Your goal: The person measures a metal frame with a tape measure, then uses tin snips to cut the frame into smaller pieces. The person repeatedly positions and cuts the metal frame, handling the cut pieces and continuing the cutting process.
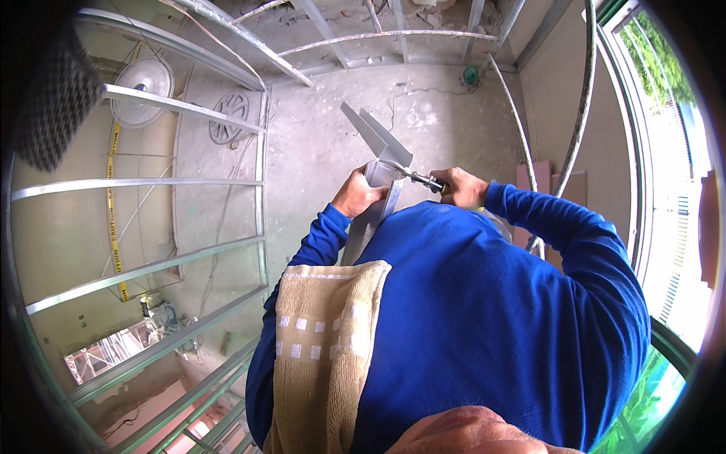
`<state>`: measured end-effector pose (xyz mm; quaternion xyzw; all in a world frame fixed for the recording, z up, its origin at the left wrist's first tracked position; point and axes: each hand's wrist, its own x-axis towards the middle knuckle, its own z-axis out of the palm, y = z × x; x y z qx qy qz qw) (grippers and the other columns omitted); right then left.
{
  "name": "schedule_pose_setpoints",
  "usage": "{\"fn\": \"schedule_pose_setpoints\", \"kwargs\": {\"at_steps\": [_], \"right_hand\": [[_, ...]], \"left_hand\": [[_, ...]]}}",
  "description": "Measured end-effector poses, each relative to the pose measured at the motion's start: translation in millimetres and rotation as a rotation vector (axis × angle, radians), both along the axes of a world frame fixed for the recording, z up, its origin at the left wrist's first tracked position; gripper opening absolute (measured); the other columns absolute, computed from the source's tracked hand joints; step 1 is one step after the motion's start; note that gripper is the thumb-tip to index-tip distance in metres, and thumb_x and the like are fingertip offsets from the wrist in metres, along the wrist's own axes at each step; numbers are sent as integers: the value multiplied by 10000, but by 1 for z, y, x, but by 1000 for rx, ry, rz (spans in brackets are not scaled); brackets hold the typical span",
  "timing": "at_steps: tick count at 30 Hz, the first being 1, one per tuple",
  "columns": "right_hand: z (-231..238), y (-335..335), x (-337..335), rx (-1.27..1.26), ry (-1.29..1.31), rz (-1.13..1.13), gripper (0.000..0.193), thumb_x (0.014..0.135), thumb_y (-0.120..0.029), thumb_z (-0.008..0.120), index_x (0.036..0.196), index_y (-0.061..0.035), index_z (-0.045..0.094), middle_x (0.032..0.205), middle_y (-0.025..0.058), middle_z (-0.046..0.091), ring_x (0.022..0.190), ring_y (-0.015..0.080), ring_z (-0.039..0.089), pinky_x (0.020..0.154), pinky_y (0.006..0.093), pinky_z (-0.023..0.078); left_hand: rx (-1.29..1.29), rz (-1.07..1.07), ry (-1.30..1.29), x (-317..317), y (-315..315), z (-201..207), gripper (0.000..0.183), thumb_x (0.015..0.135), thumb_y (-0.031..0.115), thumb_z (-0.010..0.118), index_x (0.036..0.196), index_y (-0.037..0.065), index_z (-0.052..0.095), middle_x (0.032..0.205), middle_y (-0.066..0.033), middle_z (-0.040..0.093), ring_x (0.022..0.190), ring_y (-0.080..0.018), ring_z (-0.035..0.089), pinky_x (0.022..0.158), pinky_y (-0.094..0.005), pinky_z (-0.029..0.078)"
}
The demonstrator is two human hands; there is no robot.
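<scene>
Metal channel lies in left grip, bent just beyond; right grip clasps tool

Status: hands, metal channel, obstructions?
Left grip on metal channel. Right grip around hand tool, tool head at channel's bend. Blue shirt hides channel's near end.

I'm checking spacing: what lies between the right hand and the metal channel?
In the head view, a hand tool extends from the right hand to the metal channel.
</scene>
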<state>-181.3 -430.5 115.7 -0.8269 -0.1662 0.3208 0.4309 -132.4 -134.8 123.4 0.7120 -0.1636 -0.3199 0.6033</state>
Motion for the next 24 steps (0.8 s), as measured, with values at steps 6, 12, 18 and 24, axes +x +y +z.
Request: {"fn": "schedule_pose_setpoints", "kwargs": {"at_steps": [6, 12, 18, 24], "right_hand": [[-8, 0, 3, 168, 163, -8, 365, 826, -225, 686, 1076, 28, 602, 870, 171, 651, 773, 239, 611, 713, 409, 496], [-5, 7, 6, 52, 43, -32, 371, 787, -206, 670, 1054, 39, 593, 814, 206, 666, 774, 280, 642, 726, 443, 501], [-5, 9, 11, -21, -7, -60, 367, 754, -213, 673, 1020, 25, 588, 793, 204, 661, 766, 318, 653, 720, 456, 505], [-33, 13, 21, -40, -95, -92, 345, 731, -190, 663, 990, 24, 587, 744, 204, 631, 751, 329, 655, 706, 450, 508]], "left_hand": [[-19, -10, 110, 3, -1, -10, 388, 881, 222, 806, 1189, 19, 686, 1064, -43, 731, 949, -129, 636, 887, -301, 516], [-35, -63, 139, 7, 0, -15, 373, 909, 224, 784, 1209, 31, 678, 1046, -15, 710, 933, -105, 615, 843, -289, 511], [-81, -101, 191, 15, -1, -21, 337, 929, 142, 746, 1240, 47, 660, 1050, -2, 689, 930, -96, 612, 827, -284, 513], [-152, -76, 351, 25, 13, -31, 409, 919, 180, 750, 1295, 57, 645, 1074, 9, 674, 909, -73, 603, 795, -240, 497]]}}
